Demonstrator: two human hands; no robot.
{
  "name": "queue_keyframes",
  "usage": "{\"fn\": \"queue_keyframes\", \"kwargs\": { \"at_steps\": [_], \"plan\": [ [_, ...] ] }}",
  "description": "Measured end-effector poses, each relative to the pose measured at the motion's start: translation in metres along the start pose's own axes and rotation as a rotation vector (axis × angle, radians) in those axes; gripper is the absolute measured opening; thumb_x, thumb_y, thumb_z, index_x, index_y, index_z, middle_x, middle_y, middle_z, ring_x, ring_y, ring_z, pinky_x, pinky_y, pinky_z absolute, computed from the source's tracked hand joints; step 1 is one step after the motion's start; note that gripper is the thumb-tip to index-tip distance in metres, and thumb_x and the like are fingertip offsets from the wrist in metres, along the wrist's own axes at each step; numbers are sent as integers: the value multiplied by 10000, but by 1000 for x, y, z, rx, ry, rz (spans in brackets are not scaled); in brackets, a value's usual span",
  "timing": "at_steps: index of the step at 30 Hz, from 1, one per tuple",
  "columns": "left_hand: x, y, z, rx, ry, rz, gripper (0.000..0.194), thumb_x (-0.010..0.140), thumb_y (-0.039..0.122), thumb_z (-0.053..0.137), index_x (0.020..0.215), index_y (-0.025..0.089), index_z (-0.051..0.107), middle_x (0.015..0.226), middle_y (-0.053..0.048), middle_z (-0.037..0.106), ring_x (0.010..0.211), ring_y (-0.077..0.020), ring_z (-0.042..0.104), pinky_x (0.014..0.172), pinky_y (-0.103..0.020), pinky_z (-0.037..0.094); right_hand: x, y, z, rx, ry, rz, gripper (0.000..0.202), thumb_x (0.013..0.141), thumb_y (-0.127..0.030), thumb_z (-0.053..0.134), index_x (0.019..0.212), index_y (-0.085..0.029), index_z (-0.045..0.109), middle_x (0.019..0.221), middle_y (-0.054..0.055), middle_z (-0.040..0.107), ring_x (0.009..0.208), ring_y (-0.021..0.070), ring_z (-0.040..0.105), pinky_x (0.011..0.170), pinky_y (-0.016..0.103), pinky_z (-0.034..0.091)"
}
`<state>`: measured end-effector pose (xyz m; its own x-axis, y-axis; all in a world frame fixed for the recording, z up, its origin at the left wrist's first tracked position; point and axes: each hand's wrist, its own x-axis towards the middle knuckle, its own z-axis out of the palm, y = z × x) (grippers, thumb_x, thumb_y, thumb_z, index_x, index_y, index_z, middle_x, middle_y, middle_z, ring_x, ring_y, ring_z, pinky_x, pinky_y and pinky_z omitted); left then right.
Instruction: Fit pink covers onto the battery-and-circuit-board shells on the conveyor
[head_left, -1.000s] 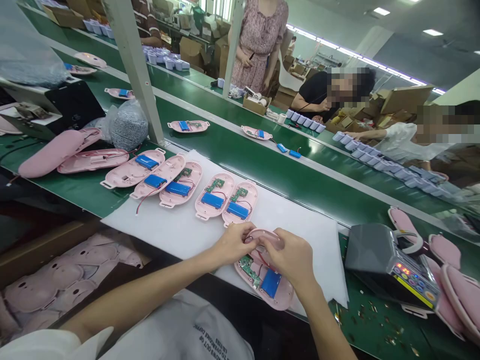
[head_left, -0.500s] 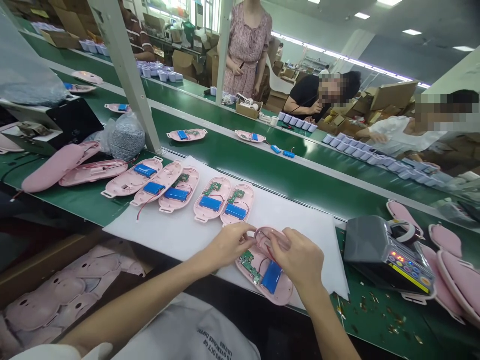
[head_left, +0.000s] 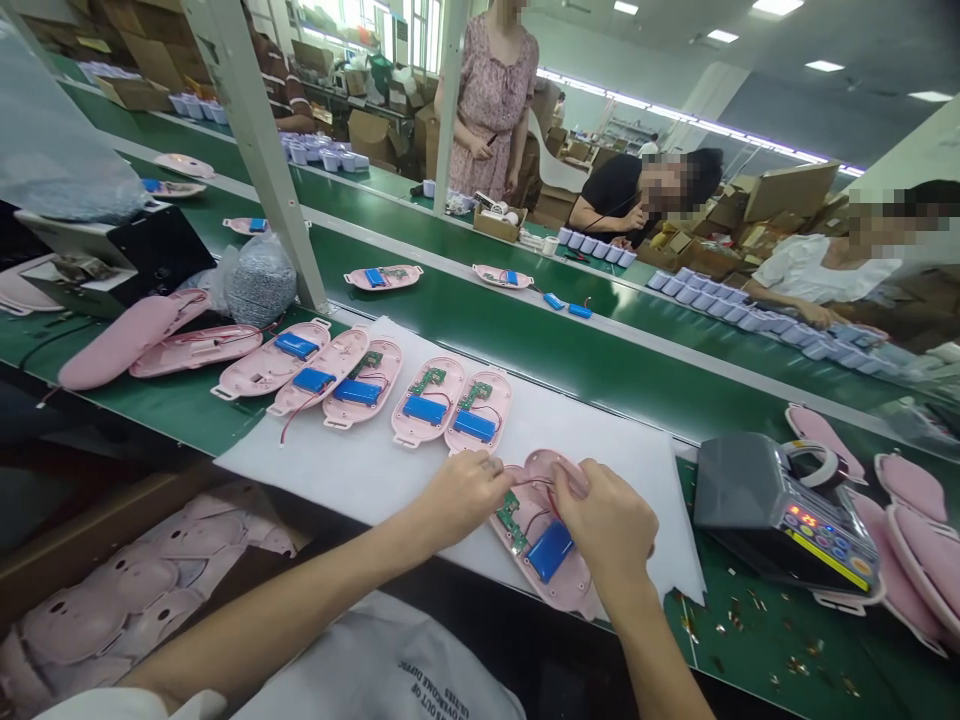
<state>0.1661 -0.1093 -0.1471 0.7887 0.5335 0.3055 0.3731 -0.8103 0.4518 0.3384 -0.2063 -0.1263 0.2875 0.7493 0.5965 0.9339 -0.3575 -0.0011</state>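
Observation:
A pink plastic shell (head_left: pixel 566 595) lies tilted at the edge of the white sheet, under my hands. Inside it are a green circuit board (head_left: pixel 512 522) and a blue battery pack (head_left: pixel 550 551). My left hand (head_left: pixel 466 492) is closed in a pinch at the shell's far end, on thin red wires (head_left: pixel 534 482) that run toward my right hand. My right hand (head_left: pixel 611 520) grips a small curved pink cover (head_left: pixel 555 466), its thumb on the inner face. The wires pass below this cover, and their ends are hidden by my fingers.
Several pink shells with blue batteries (head_left: pixel 424 410) lie on the white sheet (head_left: pixel 360 480). A grey tape dispenser (head_left: pixel 780 515) stands at right, with scraps beside it. A metal post (head_left: pixel 262 150) rises at left. Beyond runs a green conveyor (head_left: pixel 600 370); co-workers are across it.
The small pink cover has turned flatter between my hands, and the red wires show more plainly. My hands have shifted slightly right in view. A co-worker's arm at far right has lowered.

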Motion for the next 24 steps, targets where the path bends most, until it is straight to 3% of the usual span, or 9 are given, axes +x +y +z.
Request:
{"fn": "queue_keyframes", "kwargs": {
  "at_steps": [3,5,9,12,14,17,22,24],
  "plan": [
    [0,-8,-7,223,-93,97,239,839,-36,501,856,142,659,807,-89,669,785,-233,639,672,-330,497,4,3,0,102,-183,82,423,865,-472,541,573,-173,469,517,-13,452,506,102,331,527,235,157],
    [4,-9,-14,268,-109,76,264,801,-62,499,867,131,667,899,-116,683,851,-257,640,715,-359,508,8,2,0,154,-294,103,418,844,-471,548,568,-176,440,505,-18,435,507,102,313,531,233,168],
    [21,0,-22,-140,21,-24,282,882,110,528,1143,148,629,1156,-112,663,1088,-256,600,941,-385,478,17,0,-2,249,-411,149,368,835,-439,524,586,-184,433,522,-14,461,522,111,335,536,240,189],
    [36,4,-14,-560,-99,-115,291,898,306,566,1153,177,620,1097,-70,685,999,-225,624,863,-326,492,23,3,-1,329,-459,140,333,824,-418,529,597,-190,443,533,-16,482,531,118,366,541,242,203],
    [42,1,-5,-695,-199,-204,255,886,370,554,994,163,657,884,-36,687,806,-198,626,698,-280,486,27,6,1,364,-465,135,340,819,-407,544,584,-191,429,521,-20,475,522,119,372,541,245,205],
    [45,-5,4,-724,-222,-245,304,873,417,507,805,147,629,736,-17,626,700,-178,580,607,-252,446,32,6,5,438,-442,88,287,821,-362,567,603,-192,490,563,-4,536,544,130,439,559,253,231],
    [45,0,3,-670,-172,-285,341,822,504,516,834,172,591,702,1,589,708,-200,555,614,-268,451,32,3,4,494,-426,17,159,729,-341,712,718,-208,627,740,3,665,717,150,598,667,240,396],
    [47,1,3,-598,-169,-299,363,813,535,517,848,183,600,713,-5,618,733,-226,591,650,-294,486,23,20,6,652,-286,131,205,714,-378,735,814,-214,663,866,14,696,845,159,633,783,245,463]
  ]
}}
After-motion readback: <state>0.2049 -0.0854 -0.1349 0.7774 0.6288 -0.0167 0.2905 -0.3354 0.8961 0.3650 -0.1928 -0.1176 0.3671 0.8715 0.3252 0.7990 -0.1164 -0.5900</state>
